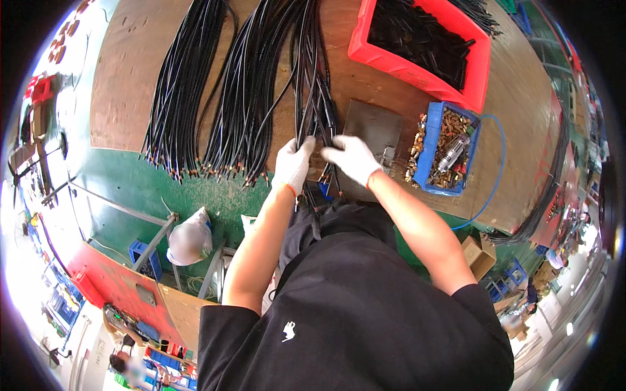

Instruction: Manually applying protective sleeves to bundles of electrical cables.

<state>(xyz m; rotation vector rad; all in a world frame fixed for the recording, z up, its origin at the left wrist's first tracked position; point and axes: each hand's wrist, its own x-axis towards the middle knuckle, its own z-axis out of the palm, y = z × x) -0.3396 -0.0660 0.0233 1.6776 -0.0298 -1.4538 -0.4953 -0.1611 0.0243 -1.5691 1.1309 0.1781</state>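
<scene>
While left hand (293, 164) and right hand (355, 159) sit at cables (314, 98) overhanging bench (117, 98) | grip: fingers bent, clamped or not can't tell | risk: crossed cables may tangle if pulled, or slide off if hold slackens

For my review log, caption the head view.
White-gloved left hand and right hand among long black cables at a brown wooden table.

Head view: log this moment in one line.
left gloved hand: at black cables, grip unclear | right gloved hand: beside them, contact unclear | right of hands: blue bin of metal fittings, red bin of black pieces
</scene>
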